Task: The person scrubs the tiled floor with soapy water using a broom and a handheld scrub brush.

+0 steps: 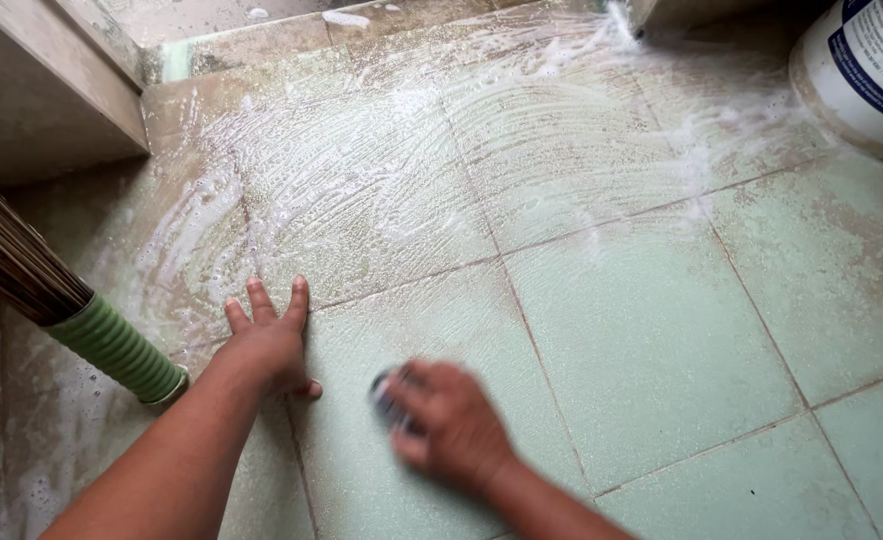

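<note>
Left hand flat on floor, left of brush.

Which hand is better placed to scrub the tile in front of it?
Right. The right hand already grips the scrub pad on the green tile floor; the left hand lies flat, fingers spread, apparently bracing.

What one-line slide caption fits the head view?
Left hand flat on soapy green tiles; right hand grips a blurred scrubber, broom at left, bucket top right.

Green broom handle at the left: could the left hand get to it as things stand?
Probably yes. The left hand lies flat on the wet tiled floor, holding nothing, and the green broom handle is just beside it with nothing visible in between.
</note>
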